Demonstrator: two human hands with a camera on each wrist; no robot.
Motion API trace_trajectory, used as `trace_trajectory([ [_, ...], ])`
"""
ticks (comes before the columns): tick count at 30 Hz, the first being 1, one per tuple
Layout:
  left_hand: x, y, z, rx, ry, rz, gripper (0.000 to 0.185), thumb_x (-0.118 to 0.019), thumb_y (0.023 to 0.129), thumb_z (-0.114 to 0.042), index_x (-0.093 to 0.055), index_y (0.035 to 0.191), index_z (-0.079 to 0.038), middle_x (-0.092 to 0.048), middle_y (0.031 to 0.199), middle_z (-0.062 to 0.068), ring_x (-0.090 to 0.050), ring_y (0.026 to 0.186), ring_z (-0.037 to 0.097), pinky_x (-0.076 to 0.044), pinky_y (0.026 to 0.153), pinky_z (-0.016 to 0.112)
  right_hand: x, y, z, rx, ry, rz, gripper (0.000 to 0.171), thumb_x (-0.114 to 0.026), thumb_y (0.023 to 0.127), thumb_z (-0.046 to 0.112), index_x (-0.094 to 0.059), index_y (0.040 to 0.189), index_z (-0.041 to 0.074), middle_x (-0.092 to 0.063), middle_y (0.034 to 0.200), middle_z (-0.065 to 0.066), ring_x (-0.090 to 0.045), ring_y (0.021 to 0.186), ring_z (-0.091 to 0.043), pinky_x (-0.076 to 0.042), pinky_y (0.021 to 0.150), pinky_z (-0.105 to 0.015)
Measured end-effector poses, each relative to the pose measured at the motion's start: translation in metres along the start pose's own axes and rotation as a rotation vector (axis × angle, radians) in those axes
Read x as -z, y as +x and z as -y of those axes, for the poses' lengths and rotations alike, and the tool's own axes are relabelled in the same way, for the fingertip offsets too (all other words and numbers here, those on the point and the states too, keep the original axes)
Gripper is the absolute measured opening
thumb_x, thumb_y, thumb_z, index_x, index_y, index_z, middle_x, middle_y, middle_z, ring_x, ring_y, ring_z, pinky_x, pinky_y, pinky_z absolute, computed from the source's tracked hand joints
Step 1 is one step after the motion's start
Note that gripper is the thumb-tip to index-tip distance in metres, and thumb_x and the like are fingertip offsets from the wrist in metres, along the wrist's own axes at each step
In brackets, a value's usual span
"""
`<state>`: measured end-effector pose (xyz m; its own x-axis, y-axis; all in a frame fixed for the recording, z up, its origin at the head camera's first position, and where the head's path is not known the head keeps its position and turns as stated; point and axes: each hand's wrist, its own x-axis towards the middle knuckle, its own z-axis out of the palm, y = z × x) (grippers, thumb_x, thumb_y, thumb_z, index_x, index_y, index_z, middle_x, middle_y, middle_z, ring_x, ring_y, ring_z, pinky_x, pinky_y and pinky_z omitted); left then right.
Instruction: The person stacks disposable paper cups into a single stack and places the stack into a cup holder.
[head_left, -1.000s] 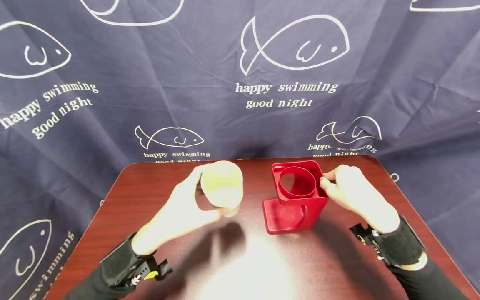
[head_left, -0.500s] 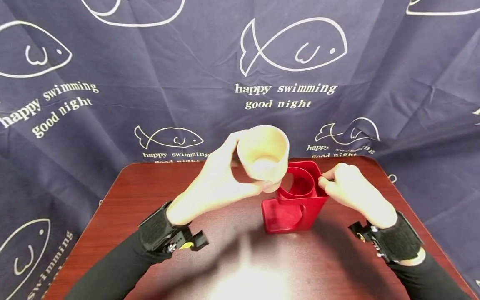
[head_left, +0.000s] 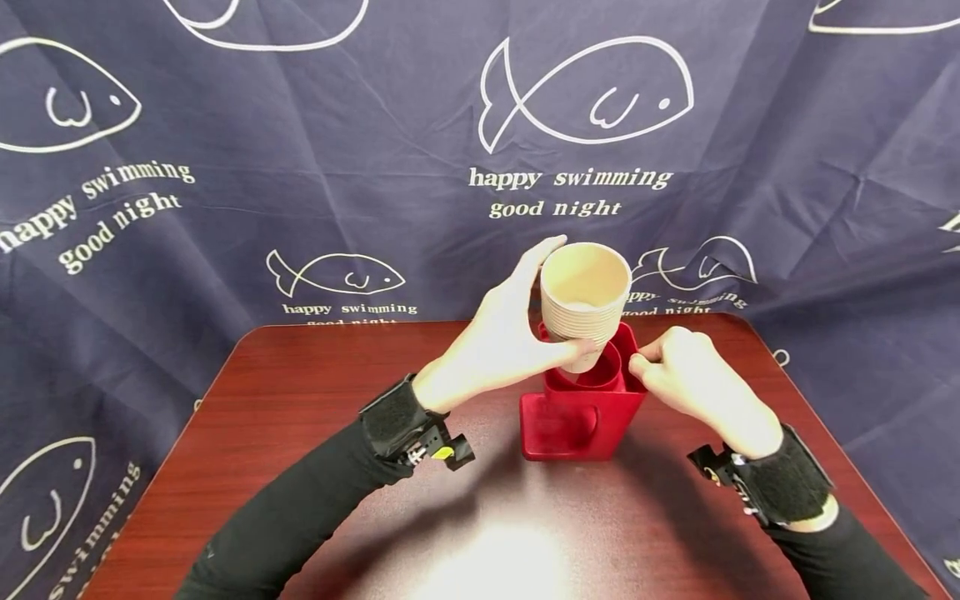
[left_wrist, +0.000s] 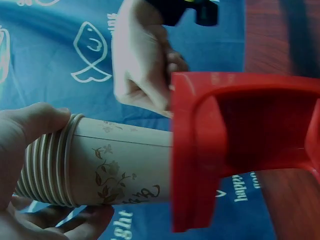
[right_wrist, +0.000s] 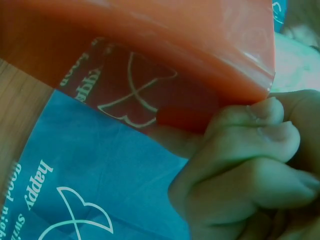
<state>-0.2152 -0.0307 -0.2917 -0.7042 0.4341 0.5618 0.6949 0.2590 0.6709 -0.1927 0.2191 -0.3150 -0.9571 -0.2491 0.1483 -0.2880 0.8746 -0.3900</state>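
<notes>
A nested stack of paper cups (head_left: 587, 287), cream with a brown floral print, is gripped near its rims by my left hand (head_left: 506, 337). In the head view the stack stands tilted above the round opening of a red plastic cup holder (head_left: 577, 425). The left wrist view shows the lowest cup (left_wrist: 120, 167) with its bottom end at the holder's top (left_wrist: 192, 150), where that end is hidden. My right hand (head_left: 693, 379) pinches the holder's upper right edge. In the right wrist view its fingers (right_wrist: 240, 185) are curled at the red wall (right_wrist: 200, 45).
The holder stands on a reddish-brown wooden table (head_left: 315, 400), near its back edge. A dark blue cloth (head_left: 420, 167) with white fish drawings hangs right behind. Glare (head_left: 487, 550) brightens the table's front.
My left hand has carried the paper cups from the left of the holder, up and rightward, to above its opening. My right hand keeps its pinch on the holder's edge.
</notes>
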Motion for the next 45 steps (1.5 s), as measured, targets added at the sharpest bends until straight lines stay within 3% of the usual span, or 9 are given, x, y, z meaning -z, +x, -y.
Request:
trace_trajectory([
  [3, -0.008, 0.001, 0.008, -0.014, -0.022, 0.019, 0.103, -0.092, 0.076, -0.023, -0.030, 0.158, -0.020, -0.057, 0.140, -0.001, -0.057, 0.120, 0.009, -0.054, 0.095, 0.029, -0.001, 0.001, 0.001, 0.005, 0.000, -0.011, 0.039, -0.048, 0.078, 0.006, -0.042, 0.043, 0.022, -0.023, 0.047, 0.014, -0.023, 0.052, -0.010, -0.020, 0.049, -0.026],
  [9, -0.020, -0.001, 0.022, -0.020, -0.035, 0.077, 0.079, -0.091, 0.077, -0.021, -0.048, 0.143, -0.016, -0.060, 0.132, -0.002, -0.059, 0.115, 0.009, -0.054, 0.096, 0.026, -0.003, 0.002, 0.002, -0.009, -0.001, -0.016, 0.039, -0.047, 0.078, 0.005, -0.043, 0.043, 0.021, -0.023, 0.047, 0.013, -0.022, 0.052, -0.011, -0.020, 0.049, -0.027],
  [16, -0.029, -0.007, 0.028, 0.021, 0.044, 0.152, 0.061, -0.090, 0.076, -0.020, -0.054, 0.125, -0.013, -0.062, 0.117, -0.001, -0.060, 0.109, 0.010, -0.051, 0.098, 0.023, -0.005, 0.003, 0.001, 0.001, 0.005, -0.025, 0.040, -0.048, 0.081, 0.006, -0.045, 0.043, 0.020, -0.024, 0.047, 0.013, -0.022, 0.052, -0.010, -0.021, 0.049, -0.027],
  [24, -0.030, -0.010, 0.031, 0.095, 0.143, 0.187, 0.058, -0.090, 0.077, -0.030, -0.056, 0.122, -0.016, -0.063, 0.116, -0.003, -0.061, 0.109, 0.009, -0.052, 0.096, 0.024, -0.006, 0.003, 0.000, 0.012, 0.001, -0.044, 0.041, -0.050, 0.080, 0.006, -0.047, 0.042, 0.021, -0.023, 0.046, 0.014, -0.023, 0.051, -0.011, -0.021, 0.049, -0.028],
  [33, -0.029, -0.009, 0.031, 0.017, 0.194, 0.235, 0.052, -0.088, 0.081, -0.024, -0.059, 0.122, -0.009, -0.064, 0.121, 0.004, -0.060, 0.113, 0.014, -0.049, 0.102, 0.025, -0.006, 0.002, -0.001, 0.014, 0.009, -0.050, 0.040, -0.051, 0.080, 0.006, -0.047, 0.042, 0.020, -0.024, 0.046, 0.015, -0.024, 0.052, -0.010, -0.020, 0.049, -0.028],
  [39, -0.027, -0.008, 0.032, -0.014, 0.279, 0.269, 0.040, -0.088, 0.081, -0.022, -0.062, 0.109, -0.012, -0.065, 0.111, 0.003, -0.059, 0.103, 0.014, -0.049, 0.092, 0.024, -0.006, 0.002, -0.001, 0.011, 0.005, -0.046, 0.041, -0.051, 0.081, 0.007, -0.050, 0.043, 0.021, -0.025, 0.046, 0.015, -0.025, 0.052, -0.011, -0.022, 0.049, -0.028],
  [45, -0.025, -0.008, 0.033, -0.034, 0.340, 0.314, 0.034, -0.085, 0.083, -0.028, -0.067, 0.107, -0.012, -0.068, 0.103, 0.000, -0.057, 0.094, 0.013, -0.048, 0.086, 0.027, -0.006, 0.003, -0.002, 0.012, 0.013, -0.038, 0.040, -0.051, 0.082, 0.008, -0.052, 0.044, 0.021, -0.027, 0.046, 0.014, -0.027, 0.052, -0.011, -0.023, 0.049, -0.029],
])
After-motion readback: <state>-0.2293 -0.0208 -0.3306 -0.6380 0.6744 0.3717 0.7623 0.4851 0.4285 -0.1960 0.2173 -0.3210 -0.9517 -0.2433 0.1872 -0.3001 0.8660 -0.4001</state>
